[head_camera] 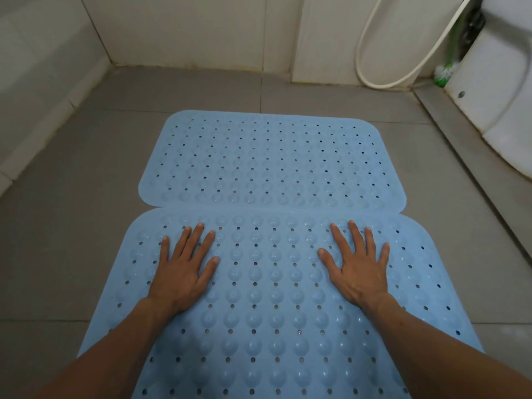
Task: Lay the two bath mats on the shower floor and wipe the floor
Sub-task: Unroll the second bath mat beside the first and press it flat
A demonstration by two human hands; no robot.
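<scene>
Two light blue rubber bath mats with drain holes and round bumps lie flat on the grey tiled shower floor (72, 220). The far mat (270, 159) sits crosswise in the middle of the floor. The near mat (270, 306) lies right in front of it, its far edge slightly over the far mat's near edge. My left hand (184, 269) rests flat, fingers spread, on the near mat's left part. Flat on its right part is my right hand (358, 269), fingers also spread. Neither hand holds anything.
White tiled walls (187, 30) close the back and left. A white shower hose (383, 67) loops down at the back right. A green and white brush (444, 73) stands in the right corner beside a white toilet base (495, 90).
</scene>
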